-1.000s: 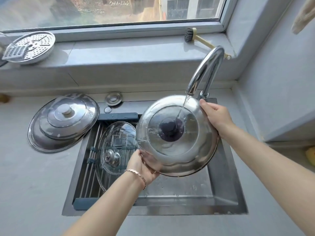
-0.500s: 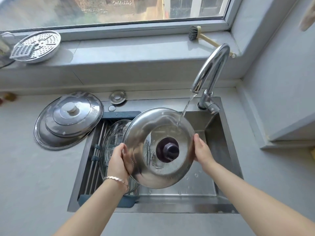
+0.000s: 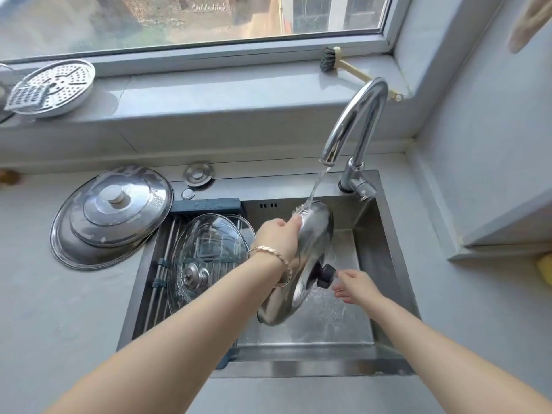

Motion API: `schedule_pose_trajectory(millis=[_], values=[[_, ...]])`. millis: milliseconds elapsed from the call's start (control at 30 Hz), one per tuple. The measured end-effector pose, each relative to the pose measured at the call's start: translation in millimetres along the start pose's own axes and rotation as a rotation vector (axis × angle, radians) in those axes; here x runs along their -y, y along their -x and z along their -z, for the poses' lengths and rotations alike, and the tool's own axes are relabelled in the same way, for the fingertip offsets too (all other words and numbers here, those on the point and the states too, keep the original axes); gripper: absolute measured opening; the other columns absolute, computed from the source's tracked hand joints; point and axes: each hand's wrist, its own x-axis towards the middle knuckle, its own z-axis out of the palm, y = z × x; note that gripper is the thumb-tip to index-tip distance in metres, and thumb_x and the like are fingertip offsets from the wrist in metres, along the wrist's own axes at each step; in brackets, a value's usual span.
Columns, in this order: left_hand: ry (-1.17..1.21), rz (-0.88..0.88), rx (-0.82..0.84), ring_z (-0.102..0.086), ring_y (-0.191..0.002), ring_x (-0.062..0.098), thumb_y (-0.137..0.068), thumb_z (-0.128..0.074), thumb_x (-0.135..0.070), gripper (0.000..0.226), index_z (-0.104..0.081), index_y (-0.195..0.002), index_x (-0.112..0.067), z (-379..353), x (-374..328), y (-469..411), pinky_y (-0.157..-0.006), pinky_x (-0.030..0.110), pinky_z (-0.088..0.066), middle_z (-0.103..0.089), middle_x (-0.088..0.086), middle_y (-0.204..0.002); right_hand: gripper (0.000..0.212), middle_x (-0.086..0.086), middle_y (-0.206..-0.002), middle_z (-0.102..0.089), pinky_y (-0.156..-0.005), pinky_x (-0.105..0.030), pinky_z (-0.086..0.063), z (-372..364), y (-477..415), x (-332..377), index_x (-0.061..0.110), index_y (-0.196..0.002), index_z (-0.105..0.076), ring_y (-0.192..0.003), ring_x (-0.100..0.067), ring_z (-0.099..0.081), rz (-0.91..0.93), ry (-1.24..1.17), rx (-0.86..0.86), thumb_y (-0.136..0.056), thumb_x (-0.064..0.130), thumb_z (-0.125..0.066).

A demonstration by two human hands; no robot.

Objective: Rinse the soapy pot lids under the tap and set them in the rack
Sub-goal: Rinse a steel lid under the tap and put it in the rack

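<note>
- Steel lid: under rinse. It stands on edge over the sink, top rim in the running water, black knob facing right.
- Left grip: closed round the lid's upper rim, with fingers curled over the edge right where the stream lands. It alone carries the lid.
- Right grip: fingers loose and spread, holding nothing, just beside the knob. Whether a fingertip touches the knob cannot be told.
- Tap: running. The stream strikes the lid's rim, and the basin floor below it is wet.
- Rack: laid across the left part of the sink. A glass lid lies in it, knob towards the camera. A second glass rim seems to show behind it, but this is not clear.
- Large lid: lies on the surface left of the sink, apart from the rack, with white streaks across it. Judged soapy and not yet rinsed.
- Progress, as judged:
  - At least one lid is racked, one is under the tap and one is waiting, so the task is roughly midway.
  - Outstanding: finish rinsing the steel lid, set it in the rack beside the glass lid, then rinse and rack the large lid.
</note>
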Motion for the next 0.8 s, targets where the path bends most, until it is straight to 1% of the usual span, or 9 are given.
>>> schedule_pose_trajectory(millis=[100,167,300,367,467,533,633,733,800], values=[[-0.153,-0.077,0.015,-0.046,-0.067,0.023,-0.095,-0.033,-0.036,0.043,-0.04,-0.058,-0.016,-15,-23,-5,-0.064,0.029,-0.034,-0.048,0.004,-0.066,0.029,-0.006,-0.083,-0.064,-0.072,-0.03,-0.046,16,-3,14,0.003,-0.113,-0.061,-0.077,-0.019,-0.057,0.127,0.078,-0.088,-0.094,0.015,-0.043],[-0.152,-0.107,0.007,-0.047,-0.07,0.024,-0.097,-0.029,-0.036,0.044,-0.046,-0.063,-0.013,-19,-29,-12,-0.066,0.03,-0.037,-0.051,0.005,-0.069,0.03,-0.011,-0.108,-0.065,-0.088,-0.033,-0.045,27,-3,29,0.006,-0.117,-0.059,-0.099,-0.022,-0.058,0.227,0.151,-0.155,-0.092,0.013,-0.046],[-0.137,-0.125,0.023,-0.045,-0.063,0.022,-0.099,-0.029,-0.034,0.046,-0.045,-0.061,-0.013,-17,-31,-25,-0.067,0.029,-0.042,-0.047,0.003,-0.064,0.055,-0.013,-0.14,-0.044,-0.104,-0.033,-0.034,42,-9,72,0.005,-0.143,-0.028,-0.127,-0.024,-0.045,0.328,0.038,-0.249,-0.092,0.016,-0.047],[-0.111,-0.134,0.024,-0.038,-0.053,0.017,-0.099,-0.03,-0.032,0.047,-0.039,-0.057,-0.014,-12,-28,-23,-0.059,0.028,-0.038,-0.041,0.0,-0.056,0.054,-0.011,-0.128,-0.049,-0.095,-0.031,-0.036,46,-19,91,0.004,-0.141,-0.029,-0.117,-0.023,-0.047,0.316,-0.038,-0.283,-0.091,0.016,-0.045],[-0.036,-0.161,0.029,-0.031,-0.044,0.013,-0.097,-0.035,-0.031,0.045,-0.033,-0.055,-0.016,-3,-22,-11,-0.047,0.025,-0.027,-0.032,-0.002,-0.05,0.013,0.007,-0.081,-0.037,-0.063,-0.024,-0.03,44,-31,107,0.02,-0.1,-0.043,-0.093,-0.016,-0.034,0.265,-0.077,-0.297,-0.087,0.015,-0.044],[-0.002,-0.173,0.017,-0.032,-0.038,0.01,-0.097,-0.037,-0.031,0.046,-0.032,-0.053,-0.016,4,-18,-3,-0.043,0.023,-0.028,-0.031,-0.003,-0.047,0.019,0.011,-0.071,-0.026,-0.055,-0.02,-0.023,39,-35,114,0.027,-0.09,-0.035,-0.086,-0.016,-0.034,0.255,-0.145,-0.283,-0.083,0.012,-0.044],[0.04,-0.16,0.004,-0.024,-0.03,0.004,-0.096,-0.039,-0.032,0.048,-0.028,-0.052,-0.018,13,-13,5,-0.034,0.015,-0.022,-0.026,-0.005,-0.046,0.026,0.005,-0.068,-0.034,-0.052,-0.024,-0.026,34,-33,122,0.024,-0.069,-0.033,-0.065,-0.014,-0.036,0.283,-0.189,-0.288,-0.082,0.003,-0.042],[0.047,-0.14,0.002,-0.019,-0.032,0.005,-0.096,-0.04,-0.032,0.049,-0.025,-0.051,-0.019,20,-7,12,-0.037,0.018,-0.02,-0.022,-0.005,-0.046,0.018,-0.005,-0.092,-0.049,-0.084,-0.037,-0.048,35,-23,128,0.008,-0.101,-0.053,-0.088,-0.019,-0.047,0.307,-0.216,-0.24,-0.085,0.007,-0.047],[0.059,-0.102,0.0,-0.02,-0.034,0.007,-0.096,-0.041,-0.031,0.05,-0.024,-0.05,-0.019,23,-3,16,-0.044,0.022,-0.021,-0.022,-0.005,-0.045,0.054,-0.009,-0.13,-0.045,-0.103,-0.047,-0.04,36,-13,127,0.007,-0.136,-0.036,-0.117,-0.023,-0.045,0.284,-0.147,-0.152,-0.087,0.021,-0.053]])
